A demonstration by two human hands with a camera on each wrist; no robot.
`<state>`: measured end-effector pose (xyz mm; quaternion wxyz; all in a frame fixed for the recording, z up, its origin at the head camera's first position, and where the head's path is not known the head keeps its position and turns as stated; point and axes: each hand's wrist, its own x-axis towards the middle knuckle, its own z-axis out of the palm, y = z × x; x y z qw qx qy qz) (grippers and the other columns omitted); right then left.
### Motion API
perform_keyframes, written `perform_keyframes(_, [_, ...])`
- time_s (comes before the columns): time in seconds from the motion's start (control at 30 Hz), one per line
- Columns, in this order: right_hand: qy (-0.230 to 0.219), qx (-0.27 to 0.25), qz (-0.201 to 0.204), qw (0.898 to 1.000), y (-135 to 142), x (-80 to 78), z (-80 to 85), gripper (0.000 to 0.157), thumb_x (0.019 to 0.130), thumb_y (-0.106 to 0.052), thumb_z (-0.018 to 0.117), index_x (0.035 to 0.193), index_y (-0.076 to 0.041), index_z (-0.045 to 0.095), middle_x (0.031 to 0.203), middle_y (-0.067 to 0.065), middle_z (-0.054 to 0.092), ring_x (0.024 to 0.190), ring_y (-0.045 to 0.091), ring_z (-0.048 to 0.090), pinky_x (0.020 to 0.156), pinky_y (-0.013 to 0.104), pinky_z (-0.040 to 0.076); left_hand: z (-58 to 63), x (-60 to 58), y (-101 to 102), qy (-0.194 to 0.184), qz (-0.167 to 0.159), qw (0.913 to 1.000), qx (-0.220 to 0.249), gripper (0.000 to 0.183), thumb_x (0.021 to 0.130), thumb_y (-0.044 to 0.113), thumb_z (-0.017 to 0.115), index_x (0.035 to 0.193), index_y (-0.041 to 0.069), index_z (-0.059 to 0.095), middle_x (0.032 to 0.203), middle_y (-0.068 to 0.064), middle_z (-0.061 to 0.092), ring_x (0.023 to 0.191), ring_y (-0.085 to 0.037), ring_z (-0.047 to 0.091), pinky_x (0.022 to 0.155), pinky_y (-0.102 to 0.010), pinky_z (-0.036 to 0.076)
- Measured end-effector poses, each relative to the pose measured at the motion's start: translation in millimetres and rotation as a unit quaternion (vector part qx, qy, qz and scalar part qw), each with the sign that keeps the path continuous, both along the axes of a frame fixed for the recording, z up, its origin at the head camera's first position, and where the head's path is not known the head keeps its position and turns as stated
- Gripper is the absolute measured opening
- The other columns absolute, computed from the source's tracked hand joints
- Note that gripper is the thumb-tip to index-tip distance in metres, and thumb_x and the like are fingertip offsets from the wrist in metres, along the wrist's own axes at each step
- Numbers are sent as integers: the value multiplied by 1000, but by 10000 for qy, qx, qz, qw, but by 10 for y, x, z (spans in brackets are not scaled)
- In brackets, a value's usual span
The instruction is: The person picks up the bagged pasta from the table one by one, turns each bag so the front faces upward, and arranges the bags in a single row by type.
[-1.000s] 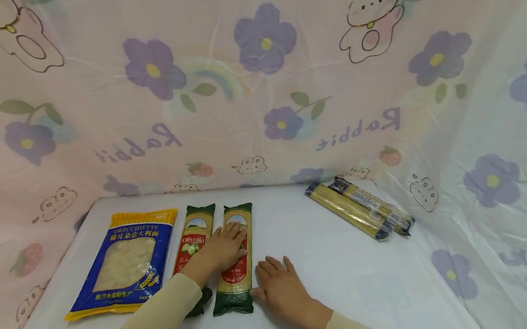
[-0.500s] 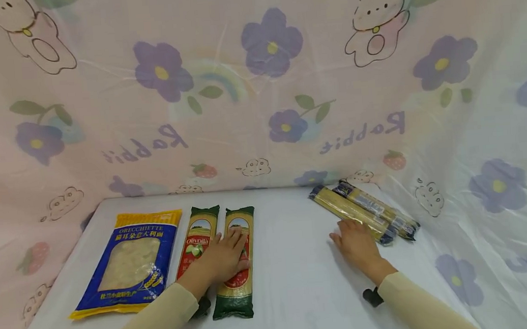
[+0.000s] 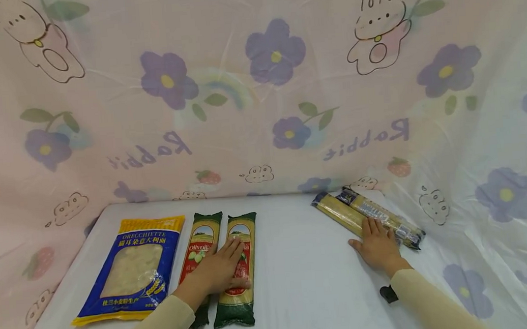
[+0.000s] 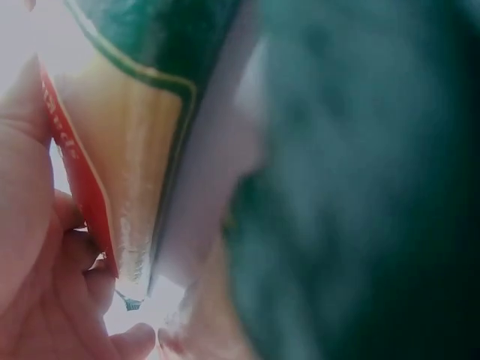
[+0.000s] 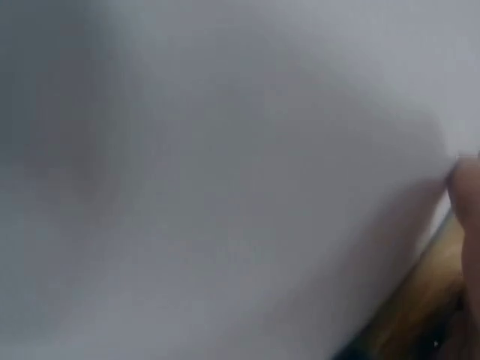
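Note:
Two Olivoilà pasta packets with green ends lie side by side in the head view. My left hand (image 3: 218, 272) rests on the right pasta packet (image 3: 239, 298), fingers spread over its red front, and its wrist crosses the left pasta packet (image 3: 201, 235). In the left wrist view, fingers lie along the packet's red face (image 4: 90, 191). At the right, my right hand (image 3: 379, 248) touches the nearer of two slanted golden packets of long pasta (image 3: 338, 213), covering its near end. The farther golden packet (image 3: 372, 209) lies against it. The right wrist view is mostly blurred cloth.
A blue and yellow bag of orecchiette (image 3: 130, 270) lies flat at the left of the white-covered table (image 3: 299, 284). A printed cloth (image 3: 225, 136) with flowers and rabbits hangs behind the table and along its sides.
My right hand has moved from beside the right Olivoilà packet across to the golden packets at the right, and now lies on the nearer one. My left hand has stayed on its packet.

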<state>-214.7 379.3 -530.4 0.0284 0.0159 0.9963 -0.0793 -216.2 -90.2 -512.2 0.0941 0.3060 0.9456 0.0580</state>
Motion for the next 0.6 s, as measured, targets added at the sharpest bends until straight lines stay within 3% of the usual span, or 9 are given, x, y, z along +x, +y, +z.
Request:
perform_keyframes(0.2, [221, 198, -57, 9995, -354, 155, -38, 87, 108, -51, 53, 162, 10, 23, 166, 37, 23, 154, 60, 17, 117, 81, 13, -21, 28, -14, -74, 56, 9999, 104, 105, 92, 73, 63, 166, 6, 31, 175, -13, 25, 162, -34, 21, 125, -67, 20])
perform_keyframes(0.4, [416, 107, 316, 9986, -598, 306, 63, 77, 105, -45, 63, 160, 3, 38, 162, 40, 30, 144, 74, 20, 111, 86, 19, 50, 4, 1, -187, 43, 9997, 124, 103, 94, 69, 64, 166, 4, 29, 175, -14, 23, 162, -35, 20, 126, -68, 19])
perform_keyframes(0.6, [372, -165, 631, 9972, -872, 551, 76, 68, 106, -35, 64, 159, 1, 41, 160, 40, 34, 139, 69, 37, 109, 79, 34, 91, 11, 19, -296, 105, 9994, 161, 105, 92, 68, 68, 164, 2, 32, 174, -16, 25, 162, -36, 22, 125, -67, 21])
